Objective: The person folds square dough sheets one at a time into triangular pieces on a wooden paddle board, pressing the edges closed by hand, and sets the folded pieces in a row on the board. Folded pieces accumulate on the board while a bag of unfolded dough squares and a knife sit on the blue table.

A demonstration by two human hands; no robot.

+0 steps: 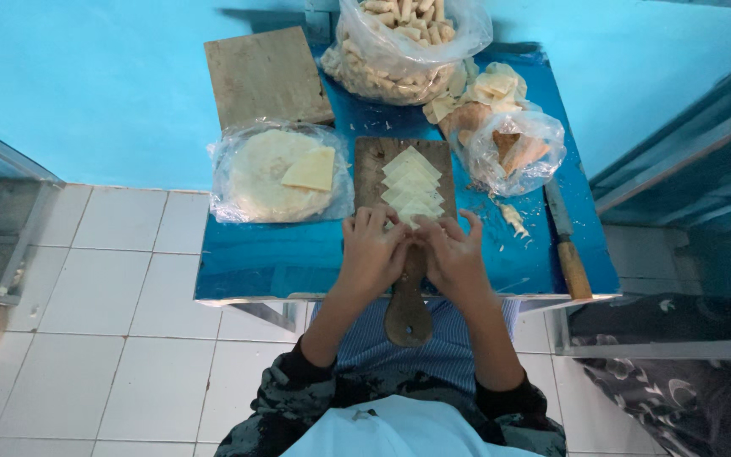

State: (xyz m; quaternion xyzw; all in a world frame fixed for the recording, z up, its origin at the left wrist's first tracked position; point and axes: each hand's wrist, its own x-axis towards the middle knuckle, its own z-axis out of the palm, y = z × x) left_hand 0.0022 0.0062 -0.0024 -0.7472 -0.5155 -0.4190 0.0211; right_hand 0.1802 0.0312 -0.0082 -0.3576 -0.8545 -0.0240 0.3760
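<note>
From the head view, both hands meet at the near end of a paddle-shaped wooden board on the blue tabletop. The left hand and right hand curl together over the nearest square of a row of pale dough squares; it looks like folding or rolling, with fingers pinching the sheet. At ten o'clock lies a bag of round wrappers, at twelve a bag of finished rolls, at three a knife.

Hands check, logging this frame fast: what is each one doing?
Left hand: fingers curled on a dough square at the board's near end.
Right hand: same piece.
</note>
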